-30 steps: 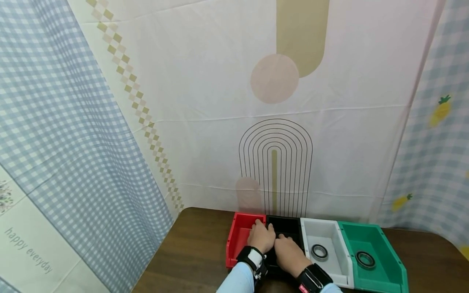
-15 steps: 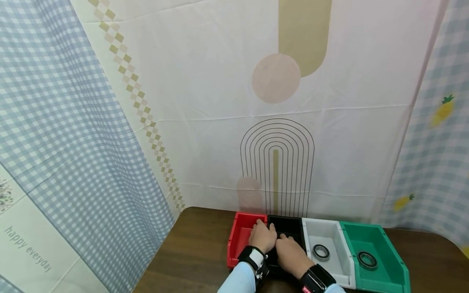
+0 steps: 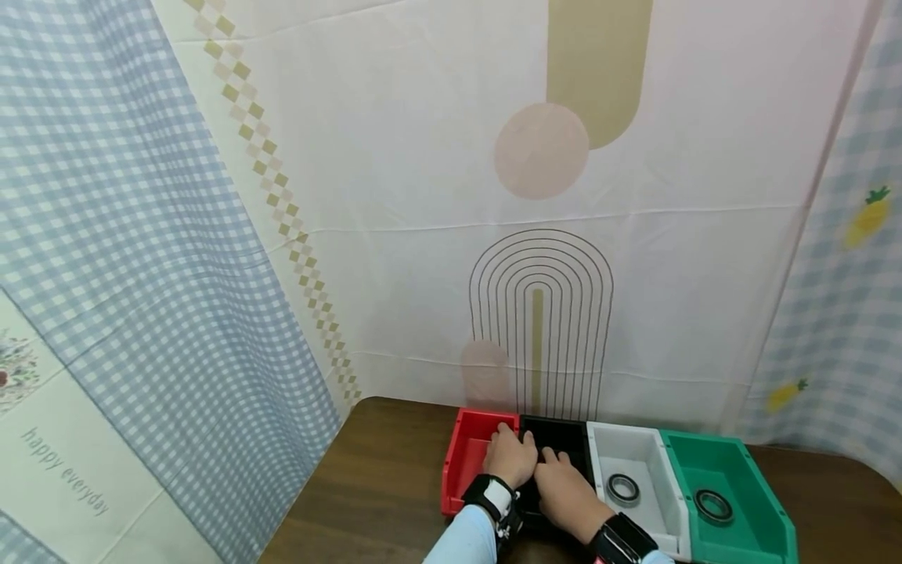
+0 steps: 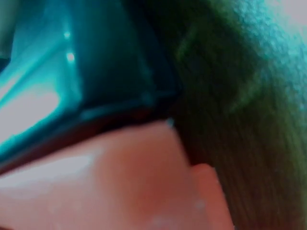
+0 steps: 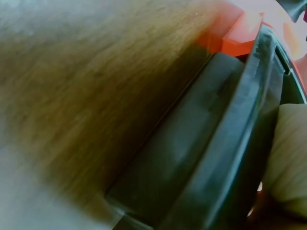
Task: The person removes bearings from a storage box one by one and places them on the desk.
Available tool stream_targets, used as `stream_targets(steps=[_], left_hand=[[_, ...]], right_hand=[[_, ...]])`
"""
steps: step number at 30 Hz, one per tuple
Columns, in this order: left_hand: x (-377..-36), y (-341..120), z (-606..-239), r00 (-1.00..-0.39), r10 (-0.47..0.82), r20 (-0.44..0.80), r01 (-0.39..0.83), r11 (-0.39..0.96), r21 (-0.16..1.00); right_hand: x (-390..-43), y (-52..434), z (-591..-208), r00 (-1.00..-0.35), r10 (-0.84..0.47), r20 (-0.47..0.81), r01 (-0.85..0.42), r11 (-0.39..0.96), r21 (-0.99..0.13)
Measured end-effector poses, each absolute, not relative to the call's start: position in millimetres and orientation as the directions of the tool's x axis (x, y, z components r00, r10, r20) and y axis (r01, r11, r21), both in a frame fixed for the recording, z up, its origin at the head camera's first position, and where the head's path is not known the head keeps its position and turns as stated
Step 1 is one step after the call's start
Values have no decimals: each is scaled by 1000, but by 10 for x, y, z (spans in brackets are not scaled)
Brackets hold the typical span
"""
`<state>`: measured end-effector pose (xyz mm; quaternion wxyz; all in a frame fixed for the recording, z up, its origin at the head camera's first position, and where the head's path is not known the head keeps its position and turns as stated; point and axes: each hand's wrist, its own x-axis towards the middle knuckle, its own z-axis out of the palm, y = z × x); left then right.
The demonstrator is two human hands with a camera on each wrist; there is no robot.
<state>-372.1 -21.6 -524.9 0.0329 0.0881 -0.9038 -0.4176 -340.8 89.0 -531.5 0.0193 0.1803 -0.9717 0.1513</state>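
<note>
Four-coloured bins stand side by side on the table. My left hand (image 3: 510, 458) lies over the adjoining walls of the red bin (image 3: 460, 466) and the black bin (image 3: 564, 432), one finger toward each. To its right, my right hand (image 3: 566, 495) reaches down into the black bin, fingers pointing inward; in the right wrist view part of this hand (image 5: 292, 158) shows behind the black wall. The undersides of both hands are hidden, and I cannot tell what they hold. The left wrist view shows only the red bin (image 4: 139, 187) beside the dark one (image 4: 110, 52).
A ball bearing (image 3: 611, 490) lies in the white bin (image 3: 623, 446), and another bearing (image 3: 699, 505) in the green bin (image 3: 747, 470). The wooden table (image 3: 380, 470) extends left of the bins. A patterned cloth (image 3: 409, 313) hangs behind its back edge.
The head view has turned slightly left, so everything sits a little farther right in it. Both hands stay at the red and black bins, with only slight finger movement in the right hand.
</note>
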Motion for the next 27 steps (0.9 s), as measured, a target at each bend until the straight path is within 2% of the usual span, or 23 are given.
stream_targets(steps=[11, 19, 23, 27], left_hand=[[-3812, -203, -5297, -983, -185, -22, -125, 570, 812], [-3795, -231, -5328, -980, -194, -38, -142, 553, 821], [-3772, -237, -5321, -980, -195, -40, -145, 560, 816], [-3759, -214, -5335, -980, -194, -38, -142, 561, 816]], right_hand=[[-3338, 934, -5216, -909, -404, 106, -417, 891, -178], [-3097, 1028, -5166, -852, -507, 130, -516, 855, -54], [-2949, 1109, -5116, -830, -540, 138, -552, 831, -73], [-2794, 1227, -5085, -822, -551, 147, -569, 809, -147]])
